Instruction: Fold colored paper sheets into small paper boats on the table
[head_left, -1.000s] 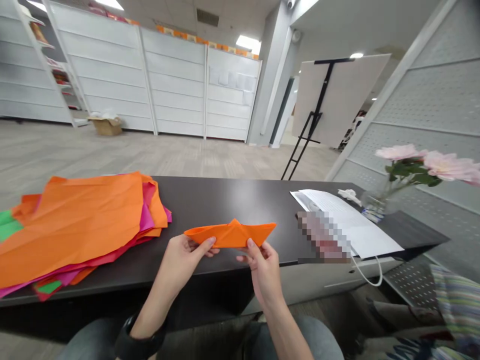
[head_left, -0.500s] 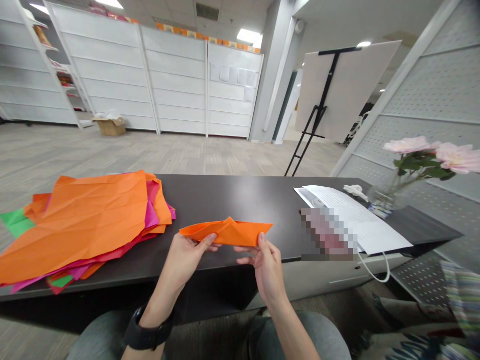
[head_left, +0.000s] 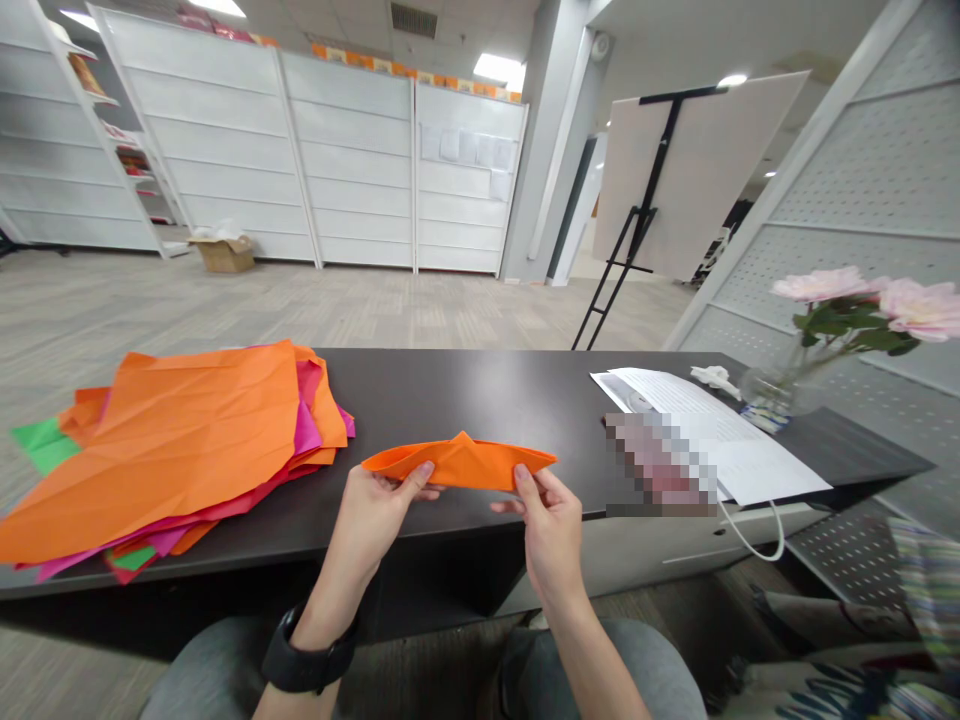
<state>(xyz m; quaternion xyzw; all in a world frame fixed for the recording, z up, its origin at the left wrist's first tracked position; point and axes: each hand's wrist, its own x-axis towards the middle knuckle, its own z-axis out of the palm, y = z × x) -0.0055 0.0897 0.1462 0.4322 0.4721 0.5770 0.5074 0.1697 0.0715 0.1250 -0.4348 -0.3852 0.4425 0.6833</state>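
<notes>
An orange folded paper boat [head_left: 469,464] is held just above the front part of the dark table, its small peak pointing up in the middle. My left hand [head_left: 379,505] pinches its left end, the thumb on the near side and the fingers mostly hidden behind. At its right end, my right hand [head_left: 549,510] grips the paper between thumb and fingers. The boat's long upper edge bows slightly, with both tips reaching past my hands.
Creased orange, pink, red and green paper sheets [head_left: 202,430] lie piled at the table's left. On the right are printed white papers [head_left: 720,430], a blurred-out item [head_left: 664,465], a crumpled tissue [head_left: 715,379] and a glass vase [head_left: 769,395] with pink flowers. The dark table [head_left: 420,390] runs across.
My right hand has shifted slightly right and turned, now gripping the boat's right end more fully. The right tip has spread outward and curved. My left hand keeps its hold.
</notes>
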